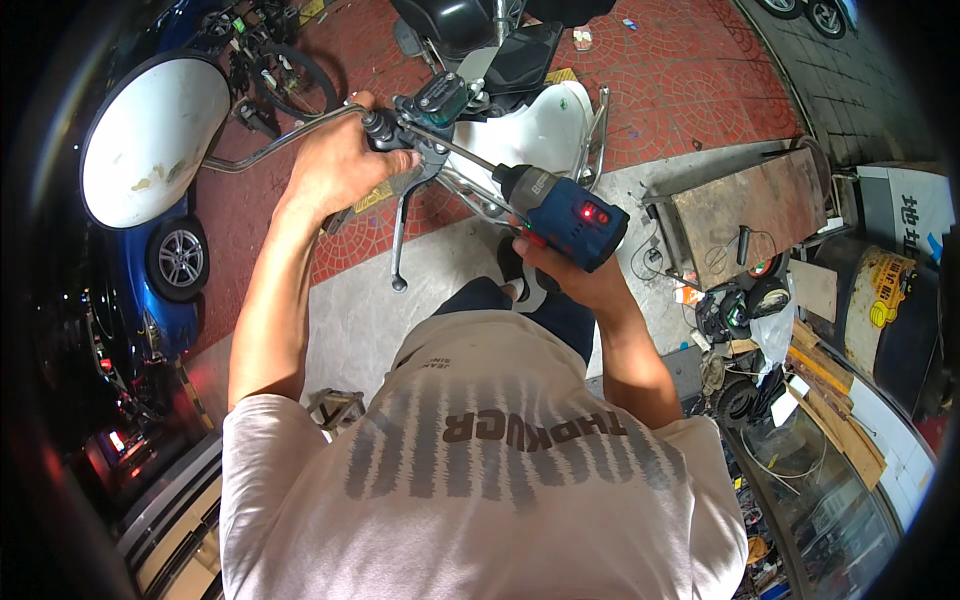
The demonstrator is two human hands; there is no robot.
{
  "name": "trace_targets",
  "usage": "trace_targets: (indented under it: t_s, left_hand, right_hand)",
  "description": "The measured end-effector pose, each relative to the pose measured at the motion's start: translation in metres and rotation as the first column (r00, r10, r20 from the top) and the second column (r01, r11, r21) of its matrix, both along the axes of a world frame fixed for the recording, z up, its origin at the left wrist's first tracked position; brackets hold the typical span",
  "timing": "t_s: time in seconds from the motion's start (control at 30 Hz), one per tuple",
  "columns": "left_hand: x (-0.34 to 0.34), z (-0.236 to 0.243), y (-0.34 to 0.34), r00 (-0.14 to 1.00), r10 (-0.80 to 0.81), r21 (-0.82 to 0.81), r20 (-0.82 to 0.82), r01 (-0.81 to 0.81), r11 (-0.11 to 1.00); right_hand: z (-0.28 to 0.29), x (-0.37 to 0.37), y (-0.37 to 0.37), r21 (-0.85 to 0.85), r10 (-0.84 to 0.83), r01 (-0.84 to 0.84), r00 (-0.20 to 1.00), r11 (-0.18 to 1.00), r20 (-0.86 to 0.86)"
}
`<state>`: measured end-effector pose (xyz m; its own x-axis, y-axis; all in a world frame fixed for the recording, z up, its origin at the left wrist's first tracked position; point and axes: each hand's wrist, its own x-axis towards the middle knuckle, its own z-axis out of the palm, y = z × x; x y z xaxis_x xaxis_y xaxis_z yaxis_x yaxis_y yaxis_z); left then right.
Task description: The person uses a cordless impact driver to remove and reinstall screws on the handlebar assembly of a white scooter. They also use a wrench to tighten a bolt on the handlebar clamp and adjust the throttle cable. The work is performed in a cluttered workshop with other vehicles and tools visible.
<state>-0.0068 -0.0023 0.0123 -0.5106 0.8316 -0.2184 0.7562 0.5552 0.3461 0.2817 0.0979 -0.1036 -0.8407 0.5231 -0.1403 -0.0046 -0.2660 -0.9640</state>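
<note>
Holding blue driver, clasping brake lever assembly

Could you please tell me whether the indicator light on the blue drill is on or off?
On: a red light glows on the drill in the right hand.

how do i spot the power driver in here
From the large oval mirror at upper left, follow its metal stem right to the left hand. Farther right, the right hand holds the power driver. Its blue-and-black body, long shaft and glowing red light set it apart from the grey lever.
</note>
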Motion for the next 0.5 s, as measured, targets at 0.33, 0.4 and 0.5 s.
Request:
trace_targets:
  t_s: [0.33,0.4,0.5]
  left_hand:
    - [-0.0074,-0.0090,0.0004,0.994,0.007,-0.035,0.112,-0.003,0.999]
    - [-0.0044,-0.0088,0.0005,0.999,-0.038,-0.005,-0.005,0.038,0.999]
    - [-0.0054,-0.0084,-0.0022,0.999,0.004,-0.052,0.052,-0.002,0.999]
  right_hand:
    - [0.0012,-0.0022,0.0014,0.259,-0.002,0.017,0.998,0.966,-0.059]
    - [0.0024,-0.0041,0.0034,0.330,-0.013,0.036,0.997,0.943,-0.070]
    - [0.0077,-0.0040,0.0042,0.330,-0.004,0.017,0.999,0.944,-0.041]
